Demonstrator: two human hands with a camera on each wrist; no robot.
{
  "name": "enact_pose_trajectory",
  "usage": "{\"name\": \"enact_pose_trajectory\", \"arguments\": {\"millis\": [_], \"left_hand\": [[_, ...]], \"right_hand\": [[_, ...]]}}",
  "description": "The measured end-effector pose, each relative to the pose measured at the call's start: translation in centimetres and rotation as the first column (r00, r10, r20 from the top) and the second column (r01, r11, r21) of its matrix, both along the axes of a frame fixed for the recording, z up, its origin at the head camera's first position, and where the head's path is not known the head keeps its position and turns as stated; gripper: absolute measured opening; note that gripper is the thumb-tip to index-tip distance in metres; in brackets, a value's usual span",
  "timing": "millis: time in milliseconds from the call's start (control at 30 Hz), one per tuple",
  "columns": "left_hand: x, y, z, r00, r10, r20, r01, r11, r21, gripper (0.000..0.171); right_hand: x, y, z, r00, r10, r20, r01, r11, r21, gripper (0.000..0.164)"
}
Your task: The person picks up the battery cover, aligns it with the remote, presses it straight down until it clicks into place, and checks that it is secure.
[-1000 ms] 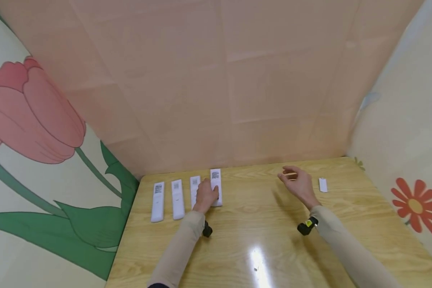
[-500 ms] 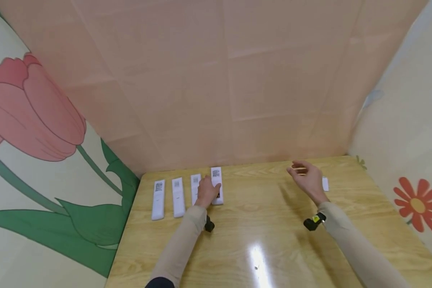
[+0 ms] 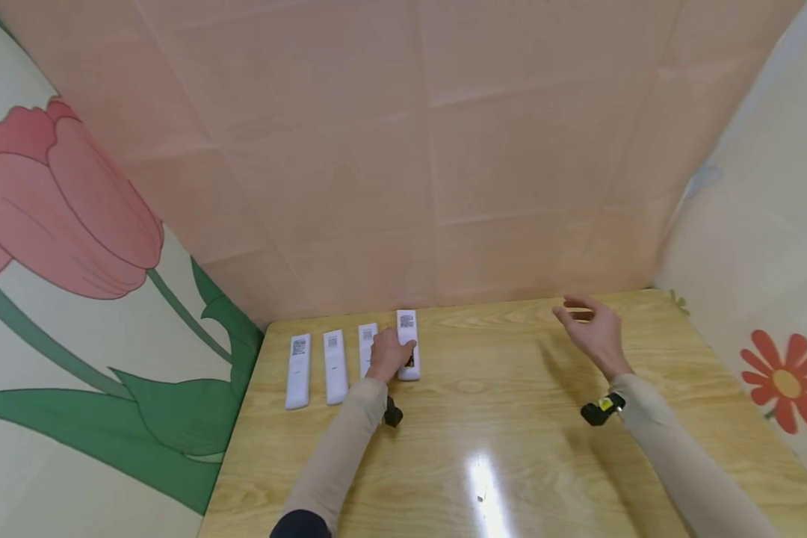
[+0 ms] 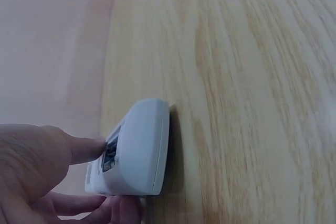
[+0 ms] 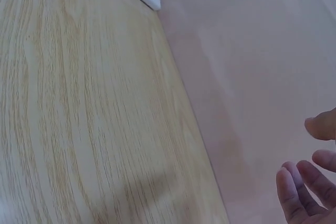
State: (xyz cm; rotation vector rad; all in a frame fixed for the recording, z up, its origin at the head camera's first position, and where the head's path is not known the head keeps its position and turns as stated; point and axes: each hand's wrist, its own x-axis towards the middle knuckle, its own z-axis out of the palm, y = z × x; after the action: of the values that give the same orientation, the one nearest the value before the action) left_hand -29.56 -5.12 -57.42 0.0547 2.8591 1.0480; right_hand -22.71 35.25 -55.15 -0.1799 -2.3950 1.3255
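Four-in-a-row style aside, several white remote controls lie back up on the table; the rightmost remote control (image 3: 407,321) shows a printed code and a dark open battery compartment. My left hand (image 3: 388,353) holds this remote control, thumb on its back by the compartment (image 4: 111,153) and fingers along its side in the left wrist view. It partly covers the neighbouring remote control (image 3: 367,340). My right hand (image 3: 595,336) hovers over the right part of the table, fingers loosely bent, holding nothing. The small white cover seen earlier is hidden behind it.
Two more white remote controls, one at far left (image 3: 298,373) and one beside it (image 3: 335,370), lie apart on the wooden table (image 3: 498,388). A pinkish sheet (image 3: 417,187) rises along the back edge. Flower-painted walls stand at both sides.
My right hand has moved to the right, now covering the small white cover. My left hand stays at the rightmost remote control, with its compartment now more exposed beside the thumb.
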Motion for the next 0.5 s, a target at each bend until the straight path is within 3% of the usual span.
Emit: {"name": "enact_pose_trajectory", "arguments": {"millis": [267, 500], "left_hand": [[-0.2, 0.0, 0.0, 0.998, 0.034, 0.061, -0.034, 0.999, 0.010, 0.026], [-1.2, -0.3, -1.1, 0.994, 0.071, 0.084, -0.077, 0.995, 0.070, 0.033]], "right_hand": [[0.4, 1.6, -0.3, 1.000, -0.028, 0.011, 0.028, 1.000, 0.008, 0.051], [0.7, 3.8, -1.3, 0.995, -0.081, 0.065, 0.077, 0.995, 0.061, 0.055]]}}
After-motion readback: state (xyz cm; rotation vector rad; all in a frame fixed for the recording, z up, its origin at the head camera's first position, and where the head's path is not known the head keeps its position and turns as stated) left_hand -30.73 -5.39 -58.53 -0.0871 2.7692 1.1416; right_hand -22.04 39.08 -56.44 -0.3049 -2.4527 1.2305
